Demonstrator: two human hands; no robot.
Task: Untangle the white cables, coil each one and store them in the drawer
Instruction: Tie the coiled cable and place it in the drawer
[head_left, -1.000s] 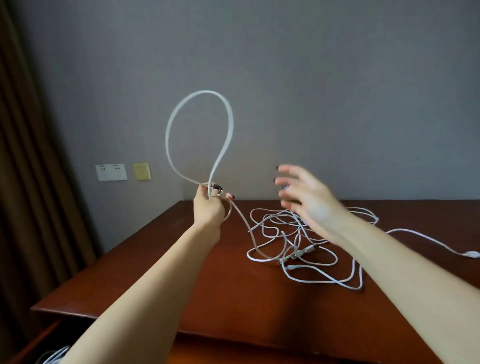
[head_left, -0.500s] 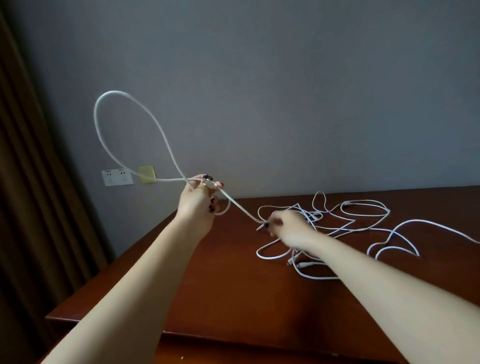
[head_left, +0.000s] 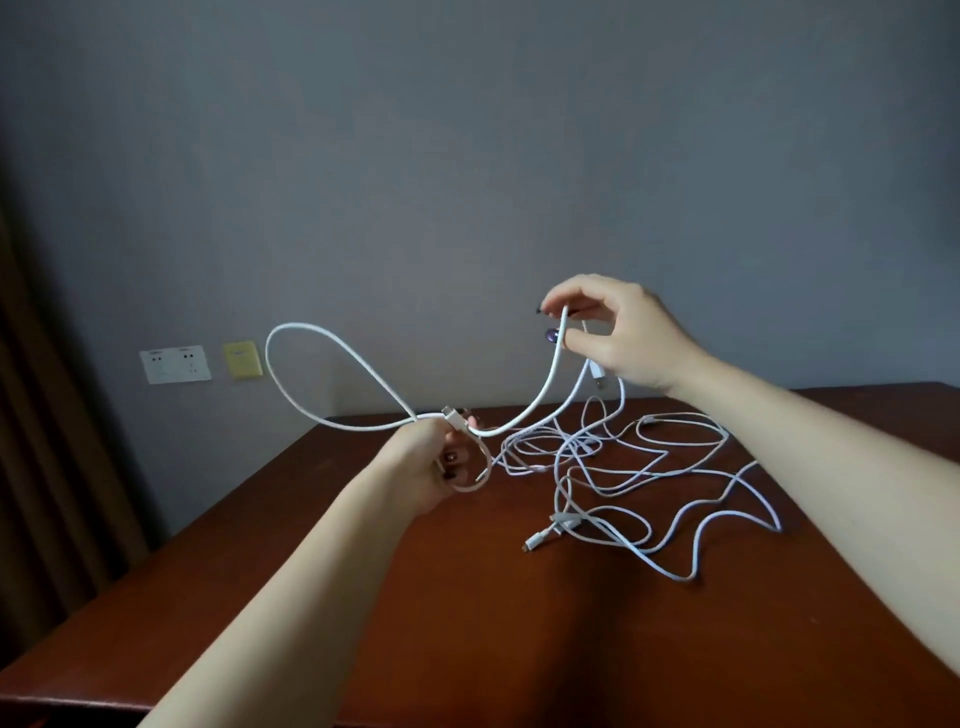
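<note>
1. The left hand (head_left: 431, 462) is raised just above the far left part of the table (head_left: 363, 597); its fingers are curled round a white cable (head_left: 555, 364) in a firm grip; a connector (head_left: 453, 415) pokes out at the top of the fist, and a small turn of cable hangs under it.
2. From that fist a wide loop of the cable stands in the air, reaching out past the table's far left corner.
3. The right hand (head_left: 618, 332) is higher, above the table's far edge near the middle; thumb and fingertips pinch the cable, which sags in a curve down to the left hand.
4. A plug (head_left: 597, 371) dangles just under the right hand, over the table's far edge.
5. The tangle of white cables (head_left: 623, 467) lies on the table, right of its middle; a few strands rise from it toward the right hand; loose ends (head_left: 550, 530) lie at the side of the heap nearest the table's front.
6. On the grey wall behind the table, left of its far corner, sit a white socket plate (head_left: 175, 364) and a yellow plate (head_left: 241, 358) side by side; a brown curtain (head_left: 31, 415) hangs further left of the table.
</note>
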